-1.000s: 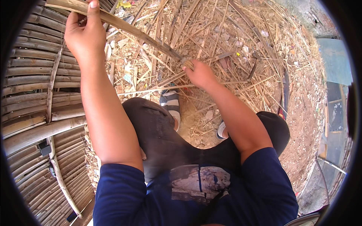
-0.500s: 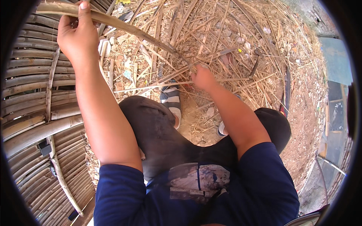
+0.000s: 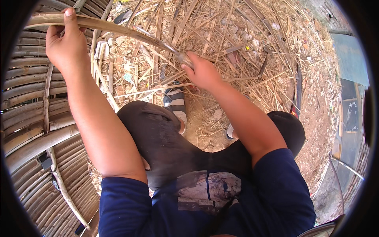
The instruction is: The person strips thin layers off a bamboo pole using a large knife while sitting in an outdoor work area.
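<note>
A long, flat, pale bamboo strip (image 3: 118, 29) runs from the upper left down toward the middle. My left hand (image 3: 65, 47) grips its upper end, thumb laid over the strip. My right hand (image 3: 203, 73) is closed around the strip's lower end, where something like a tool or blade end (image 3: 183, 58) shows at the fingers; I cannot tell what it is. I sit with knees bent in dark trousers, and my striped shoe (image 3: 175, 104) rests on the ground below the right hand.
A curved woven structure of bamboo slats (image 3: 27, 98) fills the left side. Dry bamboo shavings and splints (image 3: 221, 27) litter the ground ahead. A dark long blade-like tool (image 3: 298, 87) lies at the right, next to bare reddish earth (image 3: 316, 130).
My right hand has slid back up along the strip after dipping lower. My left hand shifted slightly lower and left, still holding the strip's end.
</note>
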`<state>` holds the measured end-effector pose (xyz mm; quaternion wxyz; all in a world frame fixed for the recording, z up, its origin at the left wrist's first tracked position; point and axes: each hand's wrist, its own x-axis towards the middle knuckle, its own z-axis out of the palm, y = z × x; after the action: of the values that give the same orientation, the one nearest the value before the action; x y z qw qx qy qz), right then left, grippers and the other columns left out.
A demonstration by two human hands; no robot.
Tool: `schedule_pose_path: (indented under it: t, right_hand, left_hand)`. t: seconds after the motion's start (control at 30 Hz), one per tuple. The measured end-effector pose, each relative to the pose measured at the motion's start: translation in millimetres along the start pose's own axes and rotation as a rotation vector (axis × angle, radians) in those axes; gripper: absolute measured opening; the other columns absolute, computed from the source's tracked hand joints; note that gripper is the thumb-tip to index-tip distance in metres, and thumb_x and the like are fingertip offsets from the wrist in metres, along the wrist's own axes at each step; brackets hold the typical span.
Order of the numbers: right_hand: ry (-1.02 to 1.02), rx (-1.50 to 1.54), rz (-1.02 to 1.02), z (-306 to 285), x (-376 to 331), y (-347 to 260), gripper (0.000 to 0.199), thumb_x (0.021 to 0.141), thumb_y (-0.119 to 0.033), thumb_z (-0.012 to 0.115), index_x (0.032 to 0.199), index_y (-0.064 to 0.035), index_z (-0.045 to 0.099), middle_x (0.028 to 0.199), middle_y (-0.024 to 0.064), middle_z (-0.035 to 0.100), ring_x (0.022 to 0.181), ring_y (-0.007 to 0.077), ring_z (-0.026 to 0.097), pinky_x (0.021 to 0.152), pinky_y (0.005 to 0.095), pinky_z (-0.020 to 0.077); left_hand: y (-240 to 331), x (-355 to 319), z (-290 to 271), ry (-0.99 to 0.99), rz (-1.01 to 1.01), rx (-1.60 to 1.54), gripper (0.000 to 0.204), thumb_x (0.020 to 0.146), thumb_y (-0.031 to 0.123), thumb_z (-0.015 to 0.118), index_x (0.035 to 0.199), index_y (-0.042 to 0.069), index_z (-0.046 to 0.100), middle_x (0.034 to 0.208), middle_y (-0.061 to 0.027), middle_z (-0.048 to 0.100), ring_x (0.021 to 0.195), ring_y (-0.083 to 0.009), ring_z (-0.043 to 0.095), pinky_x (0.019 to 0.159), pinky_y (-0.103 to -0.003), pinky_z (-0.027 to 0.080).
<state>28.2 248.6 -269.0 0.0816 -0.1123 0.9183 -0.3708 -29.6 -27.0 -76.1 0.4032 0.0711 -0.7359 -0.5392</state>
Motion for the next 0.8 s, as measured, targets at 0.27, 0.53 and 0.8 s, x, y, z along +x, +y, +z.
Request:
schedule_pose_path:
  t: [0.27,0.53,0.8]
  right_hand:
    - [-0.099,-0.139,0.319,47.6,-1.9,87.9,0.049,0.095,-0.031,0.061,0.135,-0.0028,0.053,0.104,0.0271,0.069,0.101,0.0428,0.067,0.087,0.0512,0.0532]
    - [-0.094,-0.003,0.259,23.6,6.6,75.8,0.051,0.095,-0.035,0.061,0.134,-0.0021,0.054,0.105,0.0252,0.070,0.094,0.0435,0.068,0.085,0.0517,0.0539]
    - [-0.017,-0.166,0.179,49.1,-21.9,80.7,0.047,0.097,-0.033,0.060,0.131,-0.0020,0.052,0.099,0.0266,0.069,0.091,0.0440,0.068,0.082,0.0515,0.0539]
  left_hand:
    - [5.2,-5.5,2.3,-0.015,0.011,-0.066,0.036,0.094,0.030,0.075,0.107,-0.002,0.065,0.096,-0.0069,0.066,0.085,-0.0146,0.064,0.079,-0.033,0.059]
    - [5.5,-4.8,9.7,0.031,0.049,-0.117,0.032,0.093,0.029,0.077,0.092,-0.001,0.063,0.082,-0.0047,0.065,0.069,-0.0105,0.060,0.064,-0.026,0.054]
    - [-8.5,4.3,0.8,0.128,0.026,-0.024,0.031,0.093,0.025,0.076,0.094,-0.003,0.063,0.086,-0.0076,0.065,0.072,-0.0131,0.063,0.065,-0.027,0.057]
